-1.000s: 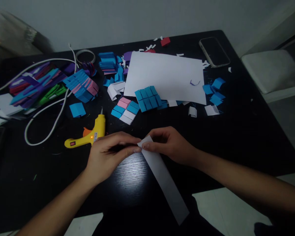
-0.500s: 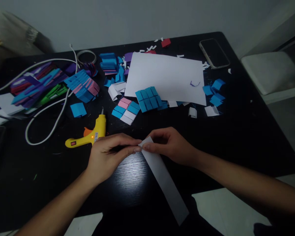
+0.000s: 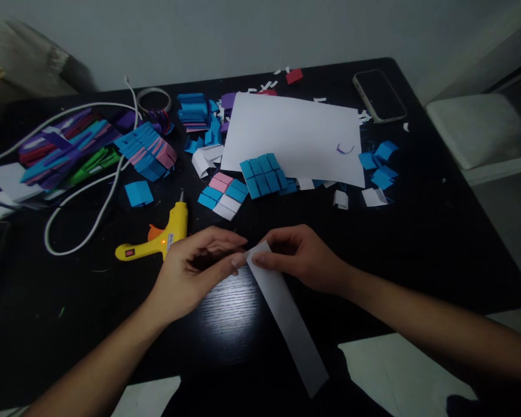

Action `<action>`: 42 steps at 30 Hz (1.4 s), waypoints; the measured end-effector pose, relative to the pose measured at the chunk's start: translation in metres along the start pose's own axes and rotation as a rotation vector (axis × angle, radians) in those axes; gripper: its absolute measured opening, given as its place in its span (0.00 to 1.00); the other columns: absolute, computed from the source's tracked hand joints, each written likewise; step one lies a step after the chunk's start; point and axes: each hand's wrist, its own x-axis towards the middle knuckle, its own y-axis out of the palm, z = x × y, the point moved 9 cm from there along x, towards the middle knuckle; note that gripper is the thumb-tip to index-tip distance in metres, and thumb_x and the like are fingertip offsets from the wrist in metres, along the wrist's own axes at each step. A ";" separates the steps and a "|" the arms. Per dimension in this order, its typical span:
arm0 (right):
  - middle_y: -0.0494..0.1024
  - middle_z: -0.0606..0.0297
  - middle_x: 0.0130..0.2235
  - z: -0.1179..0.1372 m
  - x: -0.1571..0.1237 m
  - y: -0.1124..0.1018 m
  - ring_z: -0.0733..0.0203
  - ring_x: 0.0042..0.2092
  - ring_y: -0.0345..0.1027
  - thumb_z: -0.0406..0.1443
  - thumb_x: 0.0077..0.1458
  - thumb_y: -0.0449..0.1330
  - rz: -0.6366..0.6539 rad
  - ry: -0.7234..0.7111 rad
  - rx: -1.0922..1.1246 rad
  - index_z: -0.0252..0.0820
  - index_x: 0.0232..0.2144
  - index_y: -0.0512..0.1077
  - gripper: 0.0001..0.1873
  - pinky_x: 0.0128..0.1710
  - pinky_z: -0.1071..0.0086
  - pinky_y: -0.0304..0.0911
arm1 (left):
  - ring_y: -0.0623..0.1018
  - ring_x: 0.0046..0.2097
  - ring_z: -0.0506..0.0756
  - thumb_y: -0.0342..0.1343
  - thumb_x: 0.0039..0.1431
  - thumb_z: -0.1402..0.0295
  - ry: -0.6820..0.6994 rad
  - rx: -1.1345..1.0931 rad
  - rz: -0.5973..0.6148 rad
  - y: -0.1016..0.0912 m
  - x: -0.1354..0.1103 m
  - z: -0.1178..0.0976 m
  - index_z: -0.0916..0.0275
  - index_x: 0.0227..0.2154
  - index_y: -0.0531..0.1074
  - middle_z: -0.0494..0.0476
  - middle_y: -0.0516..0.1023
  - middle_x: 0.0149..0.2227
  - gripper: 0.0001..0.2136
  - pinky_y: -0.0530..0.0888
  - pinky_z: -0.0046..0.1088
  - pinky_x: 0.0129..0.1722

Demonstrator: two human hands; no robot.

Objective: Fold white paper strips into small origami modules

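Note:
Pinched near its top end, a long white paper strip (image 3: 289, 315) slants down toward the table's front edge. My right hand (image 3: 306, 258) grips that end between thumb and fingers, the thumb lying on top. My left hand (image 3: 200, 260) is at the strip's left corner with its thumb and fingers parted; its thumb tip is close to the paper, and whether it touches I cannot tell. Just behind the left hand lies a yellow glue gun (image 3: 176, 226) with a small orange light on. Beyond the hands rest a blue folded-paper block (image 3: 263, 175) and a pink, blue and white block (image 3: 223, 196).
A large white sheet (image 3: 295, 133) covers paper scraps on the black table (image 3: 438, 243). A phone (image 3: 379, 95) lies at the back right. At left are a white cable (image 3: 99, 217), bundled coloured strips (image 3: 69, 145) and a blue-pink paper stack (image 3: 145, 150).
My left fingers have lifted apart from the thumb, loosening their pinch on the strip's end. The strip's lower end has swung slightly left; my right hand keeps its hold.

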 end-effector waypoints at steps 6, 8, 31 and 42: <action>0.77 0.68 0.28 0.001 -0.001 0.001 0.67 0.30 0.68 0.40 0.50 0.74 0.001 -0.034 -0.056 0.38 0.31 0.81 0.11 0.29 0.73 0.60 | 0.75 0.25 0.48 0.56 0.68 0.65 -0.035 0.085 0.138 0.015 -0.005 0.004 0.63 0.32 0.75 0.51 0.77 0.26 0.09 0.72 0.21 0.24; 0.77 0.68 0.29 0.002 -0.002 0.002 0.66 0.31 0.68 0.41 0.50 0.74 -0.001 -0.035 -0.067 0.39 0.31 0.81 0.12 0.30 0.72 0.61 | 0.75 0.26 0.47 0.56 0.69 0.67 -0.008 0.108 0.145 0.016 -0.006 0.003 0.63 0.33 0.75 0.51 0.76 0.26 0.09 0.72 0.21 0.25; 0.78 0.65 0.31 0.010 -0.006 0.002 0.63 0.33 0.68 0.45 0.54 0.71 -0.053 -0.034 -0.127 0.38 0.33 0.81 0.14 0.32 0.70 0.59 | 0.73 0.26 0.47 0.56 0.68 0.71 0.113 0.196 0.012 0.004 -0.006 -0.005 0.62 0.31 0.74 0.48 0.75 0.25 0.08 0.69 0.21 0.25; 0.80 0.66 0.29 0.011 -0.006 0.001 0.64 0.31 0.70 0.41 0.53 0.72 -0.043 -0.008 -0.123 0.40 0.30 0.83 0.10 0.31 0.71 0.61 | 0.73 0.26 0.48 0.57 0.67 0.67 0.087 0.210 -0.086 -0.009 -0.006 -0.002 0.61 0.31 0.74 0.49 0.74 0.25 0.08 0.69 0.23 0.25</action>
